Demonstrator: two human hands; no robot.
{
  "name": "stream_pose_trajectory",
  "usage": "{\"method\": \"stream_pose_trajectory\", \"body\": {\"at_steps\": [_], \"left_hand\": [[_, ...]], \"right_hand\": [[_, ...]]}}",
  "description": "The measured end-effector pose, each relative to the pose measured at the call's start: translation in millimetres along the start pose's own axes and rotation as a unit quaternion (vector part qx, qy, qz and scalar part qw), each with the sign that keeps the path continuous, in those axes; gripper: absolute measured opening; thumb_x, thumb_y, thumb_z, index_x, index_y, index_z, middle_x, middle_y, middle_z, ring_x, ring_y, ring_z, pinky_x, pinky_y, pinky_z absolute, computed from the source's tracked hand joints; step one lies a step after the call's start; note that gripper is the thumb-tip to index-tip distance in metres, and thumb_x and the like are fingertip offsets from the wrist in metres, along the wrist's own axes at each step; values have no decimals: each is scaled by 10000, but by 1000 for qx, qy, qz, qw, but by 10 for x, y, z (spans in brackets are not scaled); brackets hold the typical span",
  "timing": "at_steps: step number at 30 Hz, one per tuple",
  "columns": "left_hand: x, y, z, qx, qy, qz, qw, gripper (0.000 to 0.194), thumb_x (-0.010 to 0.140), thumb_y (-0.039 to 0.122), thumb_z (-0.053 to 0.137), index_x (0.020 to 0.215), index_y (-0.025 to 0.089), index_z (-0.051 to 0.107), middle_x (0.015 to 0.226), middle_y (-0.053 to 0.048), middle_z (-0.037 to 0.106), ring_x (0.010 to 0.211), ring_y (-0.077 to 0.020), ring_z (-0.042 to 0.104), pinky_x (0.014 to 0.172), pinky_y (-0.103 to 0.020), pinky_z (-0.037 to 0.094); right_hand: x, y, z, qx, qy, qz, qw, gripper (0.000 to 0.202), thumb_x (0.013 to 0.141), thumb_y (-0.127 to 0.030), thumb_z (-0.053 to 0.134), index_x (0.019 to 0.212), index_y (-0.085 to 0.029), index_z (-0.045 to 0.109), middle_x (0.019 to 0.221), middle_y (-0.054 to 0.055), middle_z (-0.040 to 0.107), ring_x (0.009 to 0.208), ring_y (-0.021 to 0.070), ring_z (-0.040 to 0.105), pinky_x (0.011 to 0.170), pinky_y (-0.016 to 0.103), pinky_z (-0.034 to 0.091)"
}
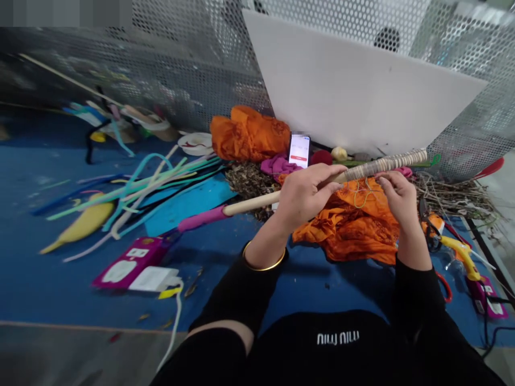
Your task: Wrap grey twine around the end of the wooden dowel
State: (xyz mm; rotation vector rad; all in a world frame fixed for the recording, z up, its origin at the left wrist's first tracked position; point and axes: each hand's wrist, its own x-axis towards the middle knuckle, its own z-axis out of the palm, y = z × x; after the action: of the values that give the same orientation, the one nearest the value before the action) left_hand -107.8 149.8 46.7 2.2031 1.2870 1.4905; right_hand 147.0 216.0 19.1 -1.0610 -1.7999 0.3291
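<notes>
A long wooden stick [253,203] slants across the middle, with a pink wrapped lower end and string [386,163] coiled around its upper right part. My left hand [308,193] is closed round the stick just below the coils. Near the coiled part, my right hand [398,195] has its thumb and forefinger pinched together; what they hold is too small to make out. A loose yellowish thread [364,194] hangs below the stick between my hands, over an orange cloth [362,236].
Behind are a white board [354,80], a lit phone [299,150] and another orange cloth [249,134]. Pipe cleaners, a yellow gourd-like object [86,222] and a purple box [132,262] lie left. Dry twigs [458,195] and a yellow glue gun [461,252] are right.
</notes>
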Motion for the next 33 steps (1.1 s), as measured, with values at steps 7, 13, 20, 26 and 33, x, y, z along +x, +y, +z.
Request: {"method": "stream_pose_trajectory", "body": {"at_steps": [7,13,20,26,33], "left_hand": [[66,-146,99,-20,-17,-4,1000,344,919,158,620,1233,164,760,989,-56,799,830,-154,707,777,-253,552],[86,-225,110,-36,-7,-29,999,348,908,151,635,1229,168,767,1038,-62,810,889,-169,731,831,-269,573],[85,-203,185,-73,-12,-30,997,325,905,159,641,1199,156,777,1056,-58,818,903,-159,747,828,-238,562],[65,-168,249,-74,-23,-27,997,296,930,199,630,1187,192,778,1039,-42,820,878,-153,742,805,-241,557],[30,-128,365,48,-32,-14,998,303,957,207,618,1221,226,767,1020,-28,811,883,-168,740,771,-258,539]], "right_hand": [[51,-237,454,252,-66,6,965,401,911,-610,656,1012,-224,705,1046,58,749,1063,208,697,1019,379,550],[-77,-377,485,184,-134,-15,974,329,967,-501,632,805,-225,706,775,16,715,738,161,668,735,310,578],[-253,-525,383,174,32,-216,960,321,1009,-417,530,784,-270,706,910,71,683,1055,282,718,976,531,580],[-297,-497,563,316,-36,-156,935,427,1020,-493,484,677,-249,556,559,-17,510,517,180,564,724,466,589],[-457,-721,616,247,61,-71,965,364,1026,-390,517,695,-242,542,599,-15,513,559,151,495,566,345,434]]}}
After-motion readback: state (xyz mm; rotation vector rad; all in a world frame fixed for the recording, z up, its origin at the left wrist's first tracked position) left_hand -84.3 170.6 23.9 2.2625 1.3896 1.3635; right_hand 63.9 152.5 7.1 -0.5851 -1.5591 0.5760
